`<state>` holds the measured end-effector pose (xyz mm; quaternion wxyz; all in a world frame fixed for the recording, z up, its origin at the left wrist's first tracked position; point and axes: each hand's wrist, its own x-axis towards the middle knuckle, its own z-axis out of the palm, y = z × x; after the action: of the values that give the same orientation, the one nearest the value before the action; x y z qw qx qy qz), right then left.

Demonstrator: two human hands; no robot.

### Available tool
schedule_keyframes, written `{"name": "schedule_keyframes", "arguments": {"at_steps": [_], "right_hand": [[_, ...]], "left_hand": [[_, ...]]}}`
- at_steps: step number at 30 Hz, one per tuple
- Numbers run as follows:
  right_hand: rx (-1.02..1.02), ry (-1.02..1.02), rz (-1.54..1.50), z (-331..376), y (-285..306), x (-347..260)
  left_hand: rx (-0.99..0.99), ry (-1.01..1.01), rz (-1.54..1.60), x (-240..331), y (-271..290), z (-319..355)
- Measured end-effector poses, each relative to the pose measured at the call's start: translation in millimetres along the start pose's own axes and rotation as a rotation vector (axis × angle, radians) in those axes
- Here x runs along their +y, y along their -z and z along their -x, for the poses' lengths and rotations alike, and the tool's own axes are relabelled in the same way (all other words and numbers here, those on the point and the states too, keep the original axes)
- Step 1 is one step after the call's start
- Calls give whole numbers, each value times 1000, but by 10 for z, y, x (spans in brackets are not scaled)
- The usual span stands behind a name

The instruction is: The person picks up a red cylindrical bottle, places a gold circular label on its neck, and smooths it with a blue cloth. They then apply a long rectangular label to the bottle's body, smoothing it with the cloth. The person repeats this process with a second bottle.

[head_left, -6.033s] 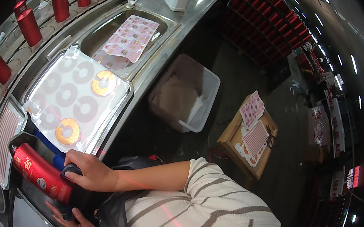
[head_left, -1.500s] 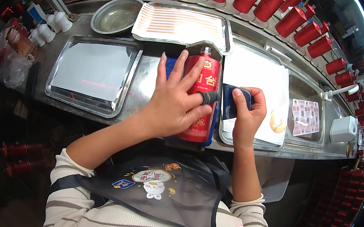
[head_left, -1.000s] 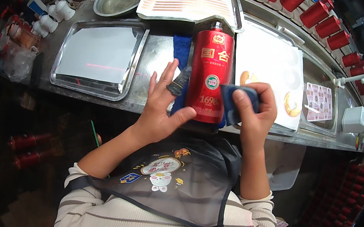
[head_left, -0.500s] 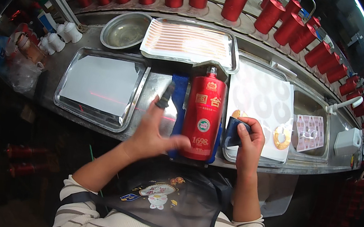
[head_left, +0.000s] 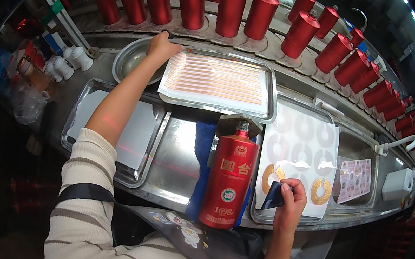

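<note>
Left hand (head_left: 161, 47) has left the bottle (head_left: 229, 179) and reached to the bench's far edge, fingers curled over the corner of the strip tray (head_left: 219, 81) beside the round bowl (head_left: 133, 59); whether it grips anything I can't tell (it was flat on the bottle a moment ago). Bottle now lies unheld on the blue mat (head_left: 204, 145) at the near edge, neck pointing away. Right hand (head_left: 290, 198) stays pinched on a dark pad (head_left: 273, 195) over the ring-label sheet (head_left: 297, 162). Open steel left of the mat; right side crowded.
</note>
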<state>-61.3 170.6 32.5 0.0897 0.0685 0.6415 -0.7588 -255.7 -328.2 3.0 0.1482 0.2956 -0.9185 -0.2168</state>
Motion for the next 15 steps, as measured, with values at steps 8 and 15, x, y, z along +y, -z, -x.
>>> {"name": "schedule_keyframes", "arguments": {"at_steps": [8, 15], "right_hand": [[-35, -58, 46, -167, -31, 48], [-28, -74, 46, -192, -50, 11]], "left_hand": [[-118, -73, 7, -81, -108, -246], [-71, -445, -226, 271, 164, -10]]}}
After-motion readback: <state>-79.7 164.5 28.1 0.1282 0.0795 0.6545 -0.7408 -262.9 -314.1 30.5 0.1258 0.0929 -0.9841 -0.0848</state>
